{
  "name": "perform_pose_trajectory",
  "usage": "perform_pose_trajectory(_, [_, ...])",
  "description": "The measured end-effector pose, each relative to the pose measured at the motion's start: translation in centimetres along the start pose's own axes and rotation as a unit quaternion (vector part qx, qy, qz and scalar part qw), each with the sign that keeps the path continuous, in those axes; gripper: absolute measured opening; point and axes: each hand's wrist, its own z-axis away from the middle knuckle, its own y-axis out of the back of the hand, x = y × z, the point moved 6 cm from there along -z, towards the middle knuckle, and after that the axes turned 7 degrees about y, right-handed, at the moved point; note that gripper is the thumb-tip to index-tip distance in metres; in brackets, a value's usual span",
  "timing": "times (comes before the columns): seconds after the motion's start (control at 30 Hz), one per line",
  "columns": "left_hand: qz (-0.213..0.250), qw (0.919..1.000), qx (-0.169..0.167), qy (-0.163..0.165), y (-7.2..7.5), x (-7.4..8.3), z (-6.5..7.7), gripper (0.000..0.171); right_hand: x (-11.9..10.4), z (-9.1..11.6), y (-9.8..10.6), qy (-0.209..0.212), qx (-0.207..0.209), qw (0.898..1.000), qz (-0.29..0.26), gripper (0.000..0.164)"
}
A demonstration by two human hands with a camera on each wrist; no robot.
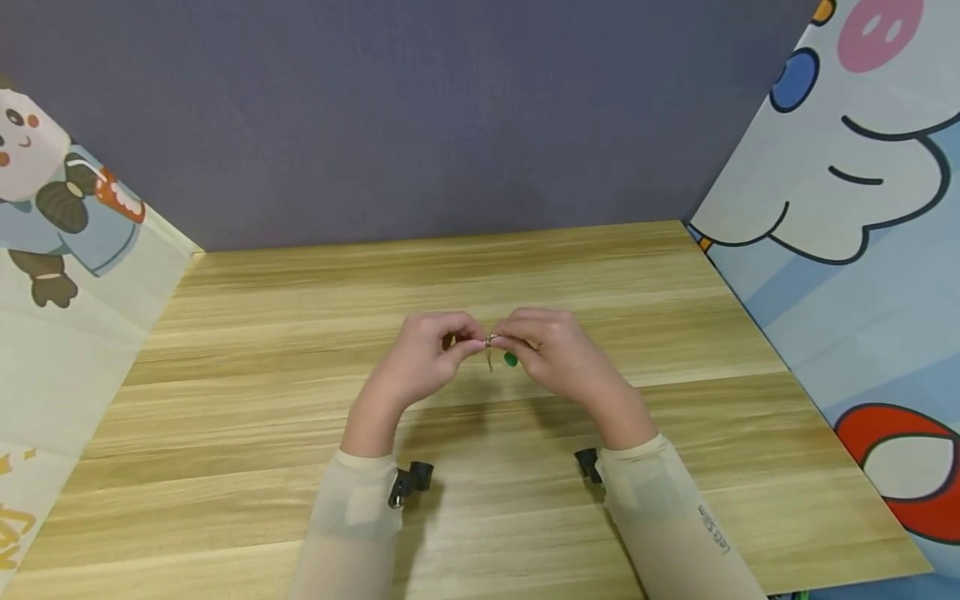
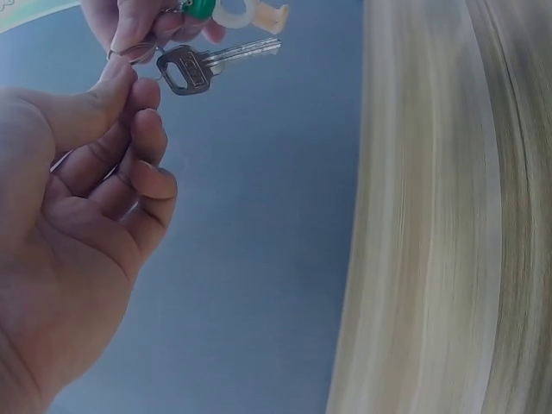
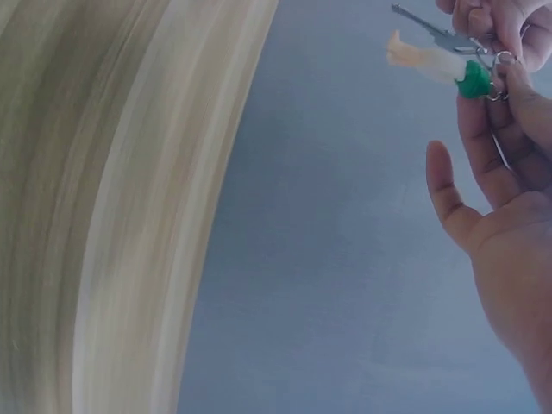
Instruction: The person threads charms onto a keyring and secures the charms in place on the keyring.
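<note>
Over the middle of the table my left hand [image 1: 423, 358] and right hand [image 1: 558, 354] meet at a small metal key ring [image 2: 144, 48]. Thumb and forefinger of the left hand pinch the ring from one side, and the right hand's thumb and fingers grip it from the other. A silver key [image 2: 191, 71] hangs from the ring, its blade pointing away from the palms. Beside it dangles a keychain charm [image 3: 473, 79], green at the top, whitish in the middle and peach-coloured at its end. Fingertips partly hide the ring.
Beneath the hands lies a wood-grain table [image 1: 262, 400]. A dark grey panel [image 1: 450, 125] rises behind its far edge. Cartoon-printed walls stand at the left [image 1: 90, 275] and right [image 1: 810, 317]. Small black devices [image 1: 422, 476] sit at both wrists, over pale sleeves [image 1: 352, 517].
</note>
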Motion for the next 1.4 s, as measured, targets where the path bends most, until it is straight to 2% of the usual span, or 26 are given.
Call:
perform_pose_trajectory(0.47, [0.073,0.9971,0.001,0.024,0.2,-0.5,0.3,0.008,0.2,0.3,0.1,-0.006,0.027,0.998,-0.052,0.013])
perform_pose_trajectory(0.87, [0.149,0.9862,0.006,0.072,-0.2,-1.4,0.4,0.006,0.3,0.4,0.4,-0.004,0.05,0.996,-0.069,0.013])
perform_pose_trajectory(1.4, [0.205,0.9742,0.023,0.09,-0.7,-2.1,0.7,0.005,0.7,0.9,0.0,-0.061,0.071,0.99,-0.109,0.011])
